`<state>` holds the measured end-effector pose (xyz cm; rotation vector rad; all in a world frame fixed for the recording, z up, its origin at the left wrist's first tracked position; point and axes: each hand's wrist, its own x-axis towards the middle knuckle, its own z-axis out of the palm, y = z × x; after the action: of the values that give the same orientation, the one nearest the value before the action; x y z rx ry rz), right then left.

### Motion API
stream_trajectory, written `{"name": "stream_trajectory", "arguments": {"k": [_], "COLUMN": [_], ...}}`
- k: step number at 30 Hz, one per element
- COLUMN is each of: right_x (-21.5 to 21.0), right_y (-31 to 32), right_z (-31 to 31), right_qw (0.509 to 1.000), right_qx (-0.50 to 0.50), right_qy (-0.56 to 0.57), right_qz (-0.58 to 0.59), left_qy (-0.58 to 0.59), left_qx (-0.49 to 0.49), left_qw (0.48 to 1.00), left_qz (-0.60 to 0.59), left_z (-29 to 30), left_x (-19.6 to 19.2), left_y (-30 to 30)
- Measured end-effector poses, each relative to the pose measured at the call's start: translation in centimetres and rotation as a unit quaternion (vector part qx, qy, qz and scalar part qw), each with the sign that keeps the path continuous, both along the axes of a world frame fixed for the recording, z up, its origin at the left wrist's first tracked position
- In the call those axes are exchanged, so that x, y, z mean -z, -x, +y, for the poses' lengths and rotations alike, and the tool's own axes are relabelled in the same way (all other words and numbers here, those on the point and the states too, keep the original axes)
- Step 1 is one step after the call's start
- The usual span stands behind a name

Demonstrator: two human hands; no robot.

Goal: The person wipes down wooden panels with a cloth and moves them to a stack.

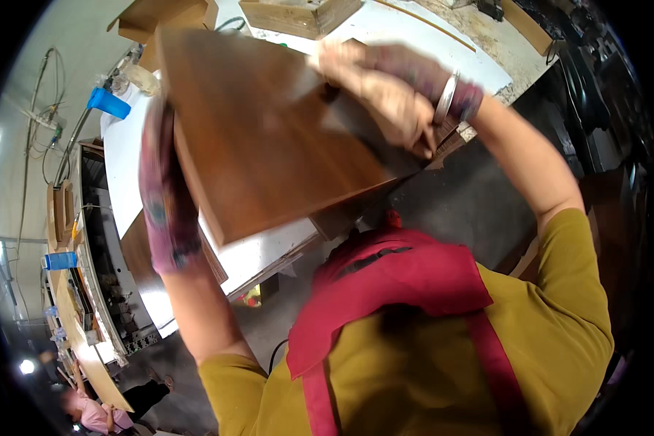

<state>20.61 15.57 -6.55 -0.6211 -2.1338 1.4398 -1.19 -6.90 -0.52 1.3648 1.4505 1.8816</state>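
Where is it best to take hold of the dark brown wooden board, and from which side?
Probably by its two opposite edges, one hand from each side. The wooden board is wide, flat and tilted above the white table, so one edge alone would likely let it swing. The left hand already lies along the left edge; the right hand is at the upper right edge.

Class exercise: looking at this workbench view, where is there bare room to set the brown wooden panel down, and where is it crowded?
Both hands, left hand and right hand, hold the wooden panel above the white bench top. Bare white surface shows left of the panel, below the blue cup, and a strip beyond it beside the wooden frame. The bench's far right end, strewn with sawdust, is crowded.
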Motion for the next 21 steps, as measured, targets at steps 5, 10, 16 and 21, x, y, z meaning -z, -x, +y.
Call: {"name": "stream_trajectory", "arguments": {"k": [5,10,16,21], "right_x": [-13.1,-19.9,-12.1,-2.0], "right_y": [-4.3,-9.9,-20.5,-21.5], "right_z": [6.8,13.5,21.7,24.2], "right_qw": [0.996,0.978,0.954,0.912], "right_qx": [-0.010,-0.019,-0.114,-0.204], "right_qy": [0.013,0.029,-0.146,-0.289], "right_qz": [-0.083,-0.205,-0.236,-0.207], "left_qy": [0.068,-0.046,0.211,0.354], "left_qx": [0.218,0.154,-0.107,-0.239], "left_qw": [0.972,0.913,0.941,0.901], "left_qz": [0.062,0.375,0.244,0.083], "left_z": [13.1,17.8,13.2,7.9], "left_x": [-8.3,-2.3,10.8,19.3], "left_y": [-8.0,-13.8,-3.3,0.9]}}
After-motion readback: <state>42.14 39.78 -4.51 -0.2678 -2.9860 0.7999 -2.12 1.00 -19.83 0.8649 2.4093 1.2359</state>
